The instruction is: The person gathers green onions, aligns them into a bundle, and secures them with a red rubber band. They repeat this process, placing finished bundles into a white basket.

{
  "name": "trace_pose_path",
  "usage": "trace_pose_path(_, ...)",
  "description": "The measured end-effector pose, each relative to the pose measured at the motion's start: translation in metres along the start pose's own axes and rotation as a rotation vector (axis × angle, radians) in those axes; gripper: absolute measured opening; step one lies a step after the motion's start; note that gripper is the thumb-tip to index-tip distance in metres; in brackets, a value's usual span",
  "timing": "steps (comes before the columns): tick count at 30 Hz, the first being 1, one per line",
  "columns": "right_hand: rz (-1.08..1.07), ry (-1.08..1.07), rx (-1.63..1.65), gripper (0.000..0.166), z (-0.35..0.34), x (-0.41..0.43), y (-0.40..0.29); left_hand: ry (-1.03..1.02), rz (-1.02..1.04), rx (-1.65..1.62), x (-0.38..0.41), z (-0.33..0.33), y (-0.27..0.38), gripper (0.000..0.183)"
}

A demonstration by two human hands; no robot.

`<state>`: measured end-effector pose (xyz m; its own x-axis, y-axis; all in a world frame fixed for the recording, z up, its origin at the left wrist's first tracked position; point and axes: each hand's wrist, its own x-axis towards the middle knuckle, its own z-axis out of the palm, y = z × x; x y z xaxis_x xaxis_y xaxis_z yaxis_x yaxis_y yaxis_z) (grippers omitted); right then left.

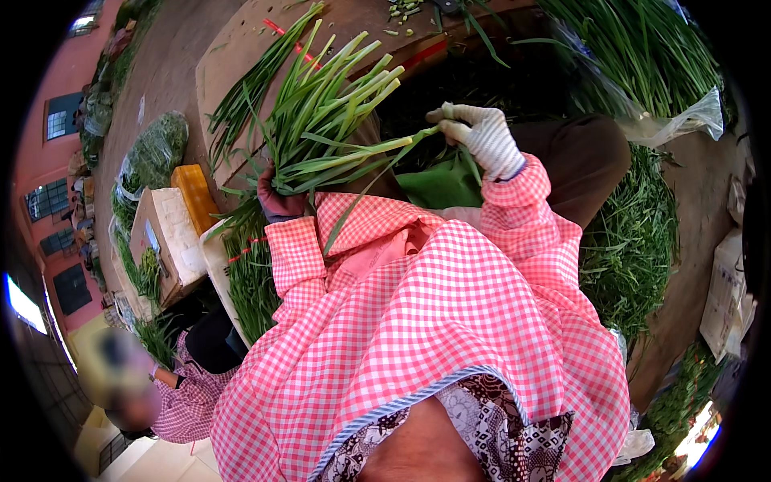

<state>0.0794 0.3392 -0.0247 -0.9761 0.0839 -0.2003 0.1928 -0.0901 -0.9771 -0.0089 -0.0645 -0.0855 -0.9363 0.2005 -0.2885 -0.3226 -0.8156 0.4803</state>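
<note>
My left hand (280, 196), in a dark maroon glove, grips a loose bunch of garlic chives (337, 108) by its leafy part. The pale cut stem ends fan out up and to the right. My right hand (482, 135) wears a white knit glove and pinches a thin green leaf (429, 132) beside one stalk that sticks out of the bunch. Behind the bunch, a smaller bundle of greens (256, 90) lies on a wooden board (220, 57), with red tape (278, 29) across it. A dark green cloth or sheet (443, 185) covers part of my lap.
Chopped stem ends (405, 9) and a dark handle (446, 6) lie on the board. Greens in plastic (638, 54) and a leafy heap (629, 241) flank my right. At left are taped greens (253, 283), a knife (153, 236) on a foam box (181, 226), and a seated co-worker (187, 410).
</note>
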Motion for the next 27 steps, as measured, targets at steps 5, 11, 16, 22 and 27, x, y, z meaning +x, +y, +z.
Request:
trace_pose_path(5, 0.168, 0.258, -0.346, 0.025, -0.062, -0.008, 0.009, -0.049, 0.026, -0.009, 0.0, -0.003, -0.003, 0.036)
trace_pose_path(11, -0.118, -0.025, -1.037, 0.063, -0.02, 0.0, -0.03, -0.226, -0.107, -0.141, 0.004, -0.009, 0.001, 0.04)
trace_pose_path(16, -0.41, -0.137, -1.022, 0.044, 0.02, 0.018, -0.016, 0.039, 0.035, -0.061, 0.003, 0.004, -0.005, 0.028)
trace_pose_path(22, -0.207, -0.252, -0.688, 0.039, 0.015, 0.01, 0.002, 0.018, 0.074, -0.061, -0.008, 0.018, -0.006, 0.029)
trace_pose_path(27, -0.219, -0.233, -0.538, 0.027, 0.019, -0.005, 0.01, 0.11, 0.173, 0.062, -0.013, 0.037, -0.009, 0.029)
